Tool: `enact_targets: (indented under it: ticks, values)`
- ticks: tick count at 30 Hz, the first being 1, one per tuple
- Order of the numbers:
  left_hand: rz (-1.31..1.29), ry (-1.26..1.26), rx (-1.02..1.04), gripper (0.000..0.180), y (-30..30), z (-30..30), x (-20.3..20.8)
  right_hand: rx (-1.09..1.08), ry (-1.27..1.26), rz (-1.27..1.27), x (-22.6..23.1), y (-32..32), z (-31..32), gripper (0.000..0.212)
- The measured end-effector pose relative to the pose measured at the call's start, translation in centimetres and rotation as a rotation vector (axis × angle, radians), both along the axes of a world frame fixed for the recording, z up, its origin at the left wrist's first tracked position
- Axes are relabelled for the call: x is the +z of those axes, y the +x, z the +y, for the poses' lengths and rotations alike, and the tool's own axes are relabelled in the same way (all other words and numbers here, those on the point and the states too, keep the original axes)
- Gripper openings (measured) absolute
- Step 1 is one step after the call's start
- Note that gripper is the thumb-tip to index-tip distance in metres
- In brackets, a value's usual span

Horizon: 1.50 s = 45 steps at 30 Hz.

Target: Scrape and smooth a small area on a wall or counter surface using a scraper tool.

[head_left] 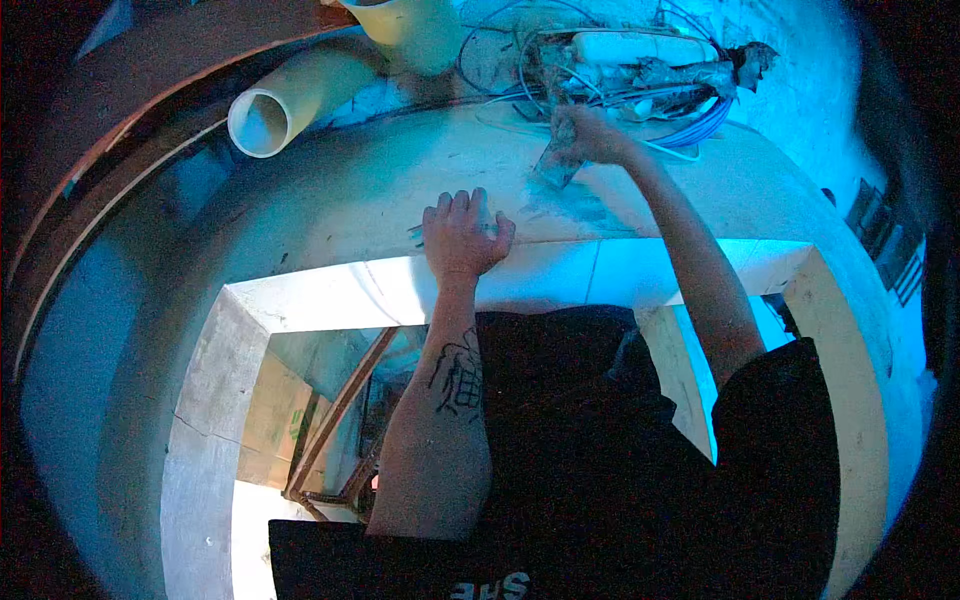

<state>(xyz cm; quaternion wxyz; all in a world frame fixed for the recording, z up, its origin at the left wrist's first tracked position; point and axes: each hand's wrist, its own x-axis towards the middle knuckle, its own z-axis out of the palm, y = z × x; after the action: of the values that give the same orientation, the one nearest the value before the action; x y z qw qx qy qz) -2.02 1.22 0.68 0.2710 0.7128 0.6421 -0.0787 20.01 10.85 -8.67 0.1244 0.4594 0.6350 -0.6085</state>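
Observation:
My left hand (466, 237) lies against the pale plastered surface (340, 210), just above the rim of the bright opening. Its fingers are stretched out and a little apart. A small bluish mark or thing shows beside its outer edge; I cannot tell which. Farther up and to the right, my right hand (592, 137) is closed on a flat-bladed tool (556, 168), perhaps a putty knife or trowel, whose blade points down at the surface. Below that blade is a dark, smeared patch (568, 206). The tool's handle is mostly hidden by my fingers.
A bundle of cables (690, 125) and dusty pipes lies beyond my right hand. Two wide pale pipes (262, 122) stick out at the upper left. Around the opening runs a pale frame (200, 440), with a brown metal bar (345, 410) seen through it.

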Motion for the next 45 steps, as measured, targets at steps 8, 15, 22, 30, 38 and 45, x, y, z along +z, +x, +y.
enact_targets:
  ticks: [8,15,22,30,38,45]
  values:
    - [0.025,-0.072,-0.026,0.028,0.7,0.6,0.1,0.353,-0.107,-0.022,-7.3,0.8,-0.3,0.054]
    - [0.051,-0.123,-0.058,0.028,0.5,0.4,0.0,0.533,0.111,-0.38,-5.4,-3.4,-0.2,0.044]
    - [0.051,-0.027,-0.074,0.029,0.0,0.2,0.1,0.341,0.493,-0.37,-5.0,-4.7,-3.0,0.034]
    - [-0.052,0.041,-0.178,0.022,0.3,-0.6,-1.0,-0.099,0.676,-0.432,-8.0,-5.2,-4.2,0.029]
    - [-0.064,0.077,-0.131,0.012,-0.1,0.1,0.1,-0.139,0.507,-0.337,-8.6,-7.5,-4.0,0.029]
    - [-0.108,0.134,-0.126,0.016,-0.1,0.0,-0.4,-0.097,0.376,-0.429,-10.1,-5.2,-4.7,0.032]
